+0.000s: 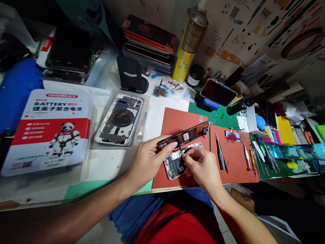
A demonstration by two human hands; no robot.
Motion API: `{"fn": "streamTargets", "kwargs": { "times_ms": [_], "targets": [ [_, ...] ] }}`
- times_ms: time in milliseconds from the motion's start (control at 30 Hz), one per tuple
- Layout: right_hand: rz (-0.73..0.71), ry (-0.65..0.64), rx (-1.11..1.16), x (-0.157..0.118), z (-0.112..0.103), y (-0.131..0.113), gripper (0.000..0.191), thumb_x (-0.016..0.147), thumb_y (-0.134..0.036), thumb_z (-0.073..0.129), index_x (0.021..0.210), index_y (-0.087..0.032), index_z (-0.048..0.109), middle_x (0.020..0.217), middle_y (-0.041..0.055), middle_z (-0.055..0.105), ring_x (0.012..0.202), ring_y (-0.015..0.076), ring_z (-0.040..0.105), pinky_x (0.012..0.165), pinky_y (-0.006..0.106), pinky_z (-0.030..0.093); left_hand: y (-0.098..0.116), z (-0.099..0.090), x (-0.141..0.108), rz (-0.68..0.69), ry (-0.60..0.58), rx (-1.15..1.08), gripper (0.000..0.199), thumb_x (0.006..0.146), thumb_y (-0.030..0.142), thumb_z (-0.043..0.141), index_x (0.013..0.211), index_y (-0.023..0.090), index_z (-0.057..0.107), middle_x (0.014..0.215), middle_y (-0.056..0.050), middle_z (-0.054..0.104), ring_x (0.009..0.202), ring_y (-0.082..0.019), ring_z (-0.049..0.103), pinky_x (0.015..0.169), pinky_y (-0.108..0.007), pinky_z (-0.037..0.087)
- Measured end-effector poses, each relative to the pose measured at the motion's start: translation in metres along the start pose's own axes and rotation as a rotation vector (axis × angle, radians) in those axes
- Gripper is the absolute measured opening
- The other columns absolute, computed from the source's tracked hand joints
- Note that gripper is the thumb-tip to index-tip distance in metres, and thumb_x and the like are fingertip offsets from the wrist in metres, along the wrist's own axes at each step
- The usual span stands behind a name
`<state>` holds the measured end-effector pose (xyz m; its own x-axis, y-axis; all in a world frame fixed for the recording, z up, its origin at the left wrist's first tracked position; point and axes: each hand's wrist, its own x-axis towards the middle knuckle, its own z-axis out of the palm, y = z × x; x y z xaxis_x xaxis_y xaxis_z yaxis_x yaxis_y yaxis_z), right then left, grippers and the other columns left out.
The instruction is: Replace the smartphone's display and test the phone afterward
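My left hand grips one end of a phone screen, holding it tilted up with its dark inner side towards me. Beneath it lies an opened phone body on the red mat, its battery and circuit parts exposed. A thin dark flex cable seems to run between screen and body. My right hand is over the right part of the phone body, thumb and index finger pinched together near the cable. Whatever sits between those fingertips is too small to make out.
Tweezers and screwdrivers lie right on the red mat. A phone rear housing and a battery box are on the left. A phone on a stand and a spray can stand behind.
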<state>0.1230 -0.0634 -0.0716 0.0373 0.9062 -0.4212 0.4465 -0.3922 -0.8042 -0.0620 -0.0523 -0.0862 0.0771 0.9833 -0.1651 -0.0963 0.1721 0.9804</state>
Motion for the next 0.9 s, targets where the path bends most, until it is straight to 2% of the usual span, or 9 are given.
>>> {"fn": "streamTargets", "kwargs": {
  "times_ms": [100,267,333,400,533,600,733,900],
  "targets": [
    [0.005,-0.014,0.003,-0.001,-0.003,0.000,0.025,0.087,-0.046,0.070,0.076,-0.023,0.066,0.061,0.0013,0.067,0.045,0.0197,0.067,0.043,0.030,0.053,-0.001,0.000,0.001,-0.010,-0.006,0.013,0.047,0.092,0.051,0.076,0.123,0.016,0.078,0.108,-0.007,0.082,0.097,-0.024,0.076,0.083,-0.028,0.061],
    [0.039,-0.010,0.250,-0.005,-0.014,-0.003,0.038,0.083,-0.057,0.077,0.093,-0.021,0.070,0.068,-0.0008,0.067,0.046,0.0169,0.065,0.041,0.028,0.053,-0.002,0.002,0.001,0.018,-0.002,0.063,0.039,0.092,0.049,0.074,0.111,0.016,0.081,0.100,-0.006,0.082,0.087,-0.021,0.075,0.076,-0.026,0.059],
    [0.044,-0.018,0.275,-0.006,-0.018,-0.004,0.043,0.084,-0.060,0.075,0.100,-0.021,0.072,0.069,-0.0009,0.067,0.044,0.0154,0.062,0.037,0.026,0.048,-0.003,0.002,0.000,0.021,-0.013,0.074,0.038,0.092,0.049,0.074,0.110,0.017,0.081,0.099,-0.005,0.082,0.085,-0.021,0.075,0.075,-0.026,0.059],
    [0.025,0.001,0.209,-0.007,-0.023,-0.002,0.043,0.087,-0.061,0.073,0.101,-0.020,0.074,0.067,-0.0009,0.066,0.041,0.0135,0.057,0.035,0.025,0.041,-0.003,0.002,-0.001,0.016,-0.030,0.082,0.037,0.092,0.050,0.074,0.110,0.017,0.080,0.096,-0.005,0.082,0.082,-0.021,0.074,0.072,-0.026,0.059],
    [-0.118,0.272,0.009,-0.005,-0.039,0.007,0.034,0.088,-0.056,0.075,0.091,-0.022,0.075,0.067,-0.0013,0.064,0.053,0.0123,0.054,0.048,0.025,0.042,-0.003,0.001,-0.003,0.011,-0.031,0.102,0.037,0.091,0.052,0.075,0.104,0.017,0.080,0.087,-0.004,0.080,0.076,-0.020,0.073,0.065,-0.025,0.057],
    [-0.146,0.346,0.003,-0.001,-0.050,0.009,0.033,0.087,-0.055,0.077,0.089,-0.022,0.075,0.072,0.0000,0.066,0.060,0.0140,0.055,0.055,0.027,0.045,-0.002,0.001,-0.003,0.012,-0.023,0.111,0.036,0.091,0.051,0.075,0.100,0.017,0.079,0.087,-0.005,0.080,0.076,-0.020,0.073,0.064,-0.025,0.057],
    [-0.134,0.262,0.109,0.008,-0.066,0.005,0.035,0.086,-0.055,0.077,0.096,-0.022,0.075,0.085,0.0037,0.072,0.073,0.0173,0.062,0.065,0.030,0.050,-0.001,0.001,-0.002,0.070,-0.019,0.155,0.031,0.091,0.048,0.074,0.097,0.018,0.079,0.086,-0.004,0.081,0.072,-0.020,0.073,0.061,-0.024,0.057],
    [-0.123,0.157,0.122,0.017,-0.065,0.008,0.039,0.076,-0.052,0.085,0.095,-0.021,0.071,0.087,0.0024,0.066,0.075,0.0164,0.059,0.069,0.032,0.050,-0.004,-0.001,-0.003,0.172,-0.005,0.329,0.026,0.093,0.044,0.071,0.099,0.021,0.081,0.081,-0.001,0.081,0.065,-0.017,0.071,0.059,-0.023,0.055]
  ]
}}
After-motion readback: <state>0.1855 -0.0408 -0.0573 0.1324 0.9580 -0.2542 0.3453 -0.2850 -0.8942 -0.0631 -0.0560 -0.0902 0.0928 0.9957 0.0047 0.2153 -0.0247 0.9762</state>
